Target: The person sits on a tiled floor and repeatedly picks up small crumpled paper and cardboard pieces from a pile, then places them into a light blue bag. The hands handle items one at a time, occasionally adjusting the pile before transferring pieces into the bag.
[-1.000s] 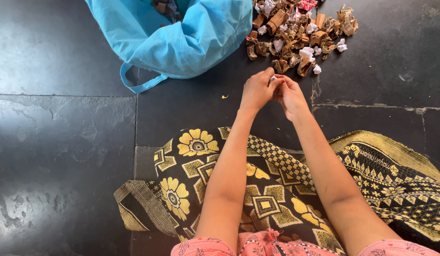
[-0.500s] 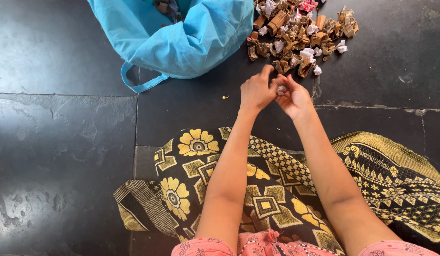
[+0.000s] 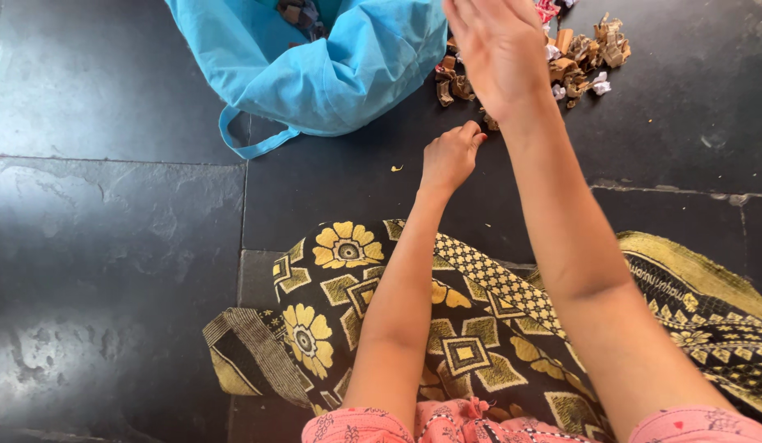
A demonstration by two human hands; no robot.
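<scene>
Right hand [image 3: 500, 49] flat, fingers spread, empty, raised over scrap pile [image 3: 582, 53]. Left hand [image 3: 450, 156] loosely curled near floor; contents can't be told. Blue bag [image 3: 331, 57] alongside.

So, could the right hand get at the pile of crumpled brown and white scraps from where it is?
Probably yes: the right hand is raised, open, right over the scrap pile, with nothing between them; the blue bag lies off to the side.
</scene>
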